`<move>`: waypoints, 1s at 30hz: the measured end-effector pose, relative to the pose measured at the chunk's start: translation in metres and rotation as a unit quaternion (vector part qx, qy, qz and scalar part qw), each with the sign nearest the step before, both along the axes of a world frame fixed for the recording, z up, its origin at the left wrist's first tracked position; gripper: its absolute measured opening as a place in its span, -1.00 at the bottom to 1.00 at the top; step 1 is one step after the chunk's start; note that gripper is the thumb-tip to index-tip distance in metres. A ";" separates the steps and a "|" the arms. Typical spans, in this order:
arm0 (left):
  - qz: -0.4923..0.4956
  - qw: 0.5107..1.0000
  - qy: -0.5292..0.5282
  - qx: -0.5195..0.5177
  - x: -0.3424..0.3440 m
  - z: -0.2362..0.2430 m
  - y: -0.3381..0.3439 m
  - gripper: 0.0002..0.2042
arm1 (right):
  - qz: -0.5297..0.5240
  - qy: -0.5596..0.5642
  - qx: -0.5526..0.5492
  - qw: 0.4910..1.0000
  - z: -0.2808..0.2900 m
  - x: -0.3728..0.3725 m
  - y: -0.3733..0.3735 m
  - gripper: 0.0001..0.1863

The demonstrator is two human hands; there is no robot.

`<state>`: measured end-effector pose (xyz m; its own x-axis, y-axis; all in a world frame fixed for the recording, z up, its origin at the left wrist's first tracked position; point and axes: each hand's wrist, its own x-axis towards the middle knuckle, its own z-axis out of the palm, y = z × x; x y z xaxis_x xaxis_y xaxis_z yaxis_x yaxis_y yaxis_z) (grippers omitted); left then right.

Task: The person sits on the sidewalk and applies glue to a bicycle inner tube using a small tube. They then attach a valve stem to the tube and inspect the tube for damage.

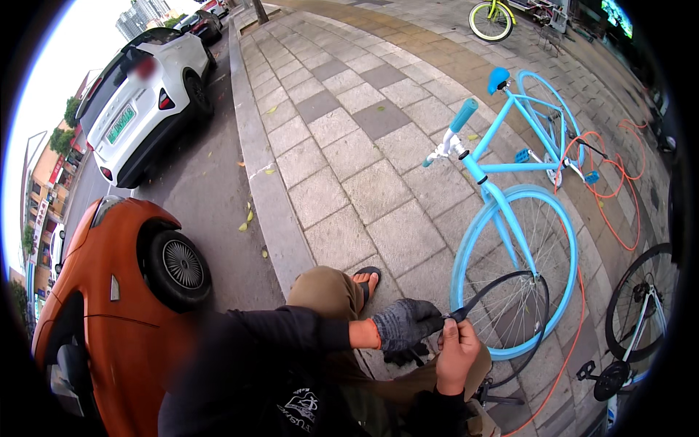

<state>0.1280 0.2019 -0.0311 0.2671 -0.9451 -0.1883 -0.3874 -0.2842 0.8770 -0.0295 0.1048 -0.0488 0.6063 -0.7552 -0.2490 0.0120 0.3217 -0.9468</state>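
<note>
My left hand (405, 324), in a grey knitted glove, is closed with its fingertips at a black bicycle inner tube (475, 300). Bare and pinched, my right hand (459, 355) grips the same tube just beside the glove. The tube is flattened where I hold it and loops to the right across the front wheel (572, 244) of a light blue bicycle (502, 182). What exactly lies between my fingertips is too small to make out. A dark, crumpled item (406, 355) is partly hidden below my gloved hand.
An orange hose (580, 306) snakes along the paving at right. Another bicycle's black wheel (619, 320) is at the right edge. An orange car (124, 291) and a white car (138, 102) stand beyond the kerb (255, 156) at left. A yellow-green bicycle wheel (491, 22) shows far back.
</note>
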 end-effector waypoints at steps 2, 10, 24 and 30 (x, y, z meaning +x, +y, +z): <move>0.025 1.000 0.016 0.004 0.002 0.010 0.002 -0.70 | 0.013 0.029 -0.108 0.994 -0.002 0.002 0.004 -0.83; -0.070 0.946 -0.133 -0.287 0.003 0.019 0.001 -0.87 | 0.015 -0.023 0.119 0.993 0.026 -0.007 0.015 -0.84; -0.086 0.967 -0.108 -0.216 -0.009 0.030 -0.008 -0.79 | 0.025 -0.086 0.375 0.923 0.045 -0.019 0.000 -0.82; -0.071 0.964 -0.153 -0.205 -0.005 0.014 -0.005 -0.93 | 0.019 -0.075 0.393 0.916 0.031 -0.013 -0.004 -0.78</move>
